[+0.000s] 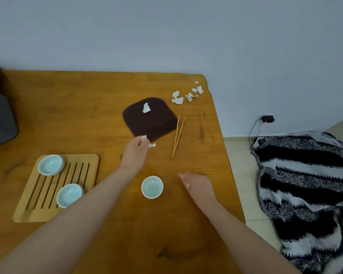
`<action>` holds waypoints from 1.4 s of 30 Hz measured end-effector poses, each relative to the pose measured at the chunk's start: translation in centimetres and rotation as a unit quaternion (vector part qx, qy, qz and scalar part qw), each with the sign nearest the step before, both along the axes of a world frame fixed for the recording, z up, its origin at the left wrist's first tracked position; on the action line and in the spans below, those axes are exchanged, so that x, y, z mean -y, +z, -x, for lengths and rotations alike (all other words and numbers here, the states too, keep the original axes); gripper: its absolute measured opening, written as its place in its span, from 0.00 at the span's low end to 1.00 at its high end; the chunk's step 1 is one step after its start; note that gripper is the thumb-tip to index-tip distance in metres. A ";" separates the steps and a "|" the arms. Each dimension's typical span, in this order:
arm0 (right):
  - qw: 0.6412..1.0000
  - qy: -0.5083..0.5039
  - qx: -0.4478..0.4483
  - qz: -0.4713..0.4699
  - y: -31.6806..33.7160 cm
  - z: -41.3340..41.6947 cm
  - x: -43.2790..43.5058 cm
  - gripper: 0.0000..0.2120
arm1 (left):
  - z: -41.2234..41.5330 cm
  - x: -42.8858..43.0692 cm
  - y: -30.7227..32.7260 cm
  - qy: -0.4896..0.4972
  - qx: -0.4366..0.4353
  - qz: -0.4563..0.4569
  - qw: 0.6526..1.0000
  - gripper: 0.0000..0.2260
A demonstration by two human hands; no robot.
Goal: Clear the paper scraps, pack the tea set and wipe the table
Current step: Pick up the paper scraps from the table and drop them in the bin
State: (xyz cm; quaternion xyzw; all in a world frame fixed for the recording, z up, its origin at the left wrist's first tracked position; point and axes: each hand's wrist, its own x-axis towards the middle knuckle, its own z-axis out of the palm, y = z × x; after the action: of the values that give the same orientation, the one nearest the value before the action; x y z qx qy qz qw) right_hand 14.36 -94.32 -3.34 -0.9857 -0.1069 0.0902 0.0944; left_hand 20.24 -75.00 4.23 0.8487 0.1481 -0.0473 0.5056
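Where the cloth [150, 119] ends, tongs [178, 135] lie.

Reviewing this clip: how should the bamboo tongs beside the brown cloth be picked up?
Pinch the bamboo tongs across both arms near mid-length, coming from above and the right, probably with the right hand. They lie flat, arms joined at the near end and splayed farther off; the brown cloth crowds their left side.

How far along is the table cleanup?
Early. Done: two cups sit on the slatted tray. In hand: the left hand pinches a paper scrap; the right hand is open. Left: another scrap on the brown cloth, a loose scrap beside it, the corner pile, third cup, tongs, then wiping.
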 end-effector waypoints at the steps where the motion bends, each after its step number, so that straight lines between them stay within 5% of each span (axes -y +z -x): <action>1: 0.991 -0.094 0.001 -0.094 0.5 -0.2 -0.3 0.17 | 0.6 -0.3 0.7 0.011 -0.031 0.044 0.999 0.12; 4: 0.890 -0.295 0.001 -0.348 3.0 -0.9 -1.3 0.20 | 3.1 -0.5 2.2 -0.035 -0.140 0.125 0.982 0.14; 9: 0.731 -0.440 -0.042 -0.520 6.8 -0.8 -3.6 0.19 | 7.2 0.3 2.8 -0.034 -0.191 0.203 0.960 0.13; 14: 0.534 -0.495 -0.130 -0.673 10.7 1.6 -5.9 0.17 | 10.4 2.3 2.5 0.047 -0.246 0.278 0.927 0.11; 16: 0.504 -0.472 -0.147 -0.709 12.1 3.0 -7.0 0.17 | 11.5 3.3 2.7 0.094 -0.286 0.329 0.895 0.10; 20: 0.562 -0.429 -0.107 -0.699 12.8 4.4 -8.1 0.10 | 12.6 4.8 3.9 0.176 -0.295 0.474 0.811 0.11; 23: 0.603 -0.415 -0.058 -0.679 12.5 4.8 -8.0 0.12 | 12.7 5.8 4.5 0.213 -0.272 0.523 0.779 0.11; 29: 0.795 -0.268 -0.013 -0.544 11.3 3.0 -6.0 0.12 | 10.3 9.2 5.6 0.270 -0.244 0.510 0.779 0.12; 34: 0.938 -0.085 0.070 -0.330 8.7 -0.7 -1.8 0.16 | 7.8 12.9 6.6 0.321 -0.194 0.537 0.755 0.14; 40: 0.961 0.072 0.163 -0.211 8.0 -2.6 1.3 0.24 | 6.1 14.8 6.7 0.361 -0.163 0.596 0.699 0.15; 42: 0.966 0.121 0.163 -0.163 8.0 -2.8 1.9 0.25 | 5.9 14.9 6.4 0.364 -0.157 0.585 0.708 0.14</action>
State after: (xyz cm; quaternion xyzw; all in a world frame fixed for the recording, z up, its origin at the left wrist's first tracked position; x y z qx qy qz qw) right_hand 17.18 -96.20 4.71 -0.9381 -0.2522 -0.0800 0.2233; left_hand 14.34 -89.88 10.63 0.2436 0.4656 -0.0688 0.8480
